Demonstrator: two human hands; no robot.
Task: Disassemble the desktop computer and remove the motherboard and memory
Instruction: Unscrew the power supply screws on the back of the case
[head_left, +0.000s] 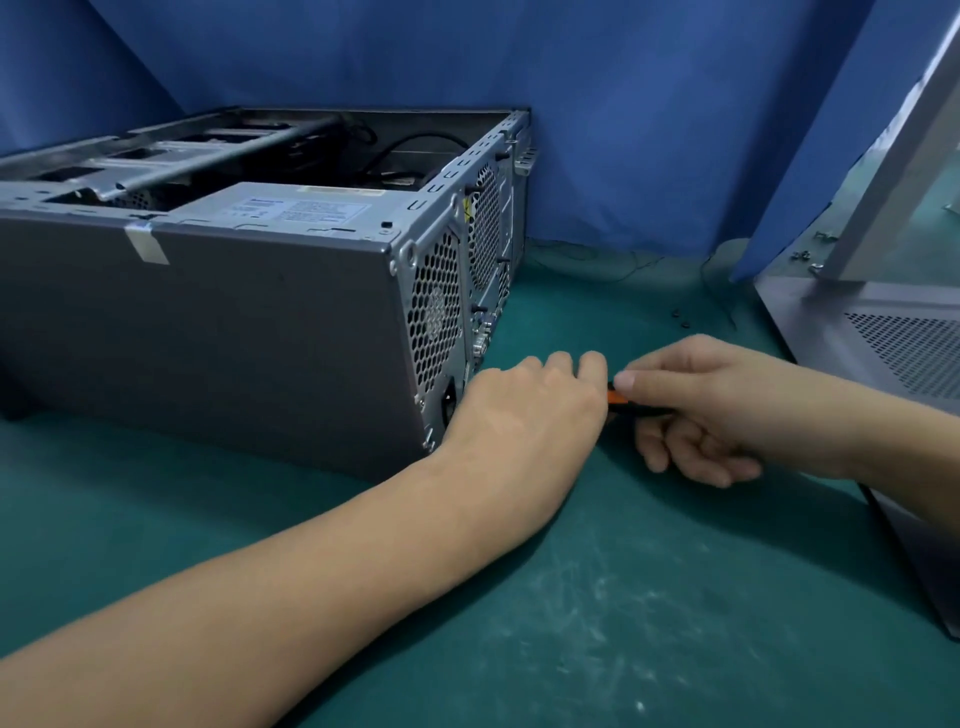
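A grey desktop computer case (208, 338) lies on its side on the green mat, its top side open. Inside I see the power supply (291, 208), drive bay rails and black cables (415, 145). The motherboard and memory are hidden. My right hand (711, 410) grips an orange and black screwdriver (618, 399) that points left toward the case's rear panel (447, 322). My left hand (530, 410) sits at the lower rear corner of the case, fingers curled over the screwdriver's front end, whose tip is hidden.
The removed grey side panel (893, 338) with perforated vents lies at the right, with another metal panel (914, 156) leaning above it. Two small black screws (680, 318) lie on the mat (623, 597) behind my hands. A blue curtain closes the back.
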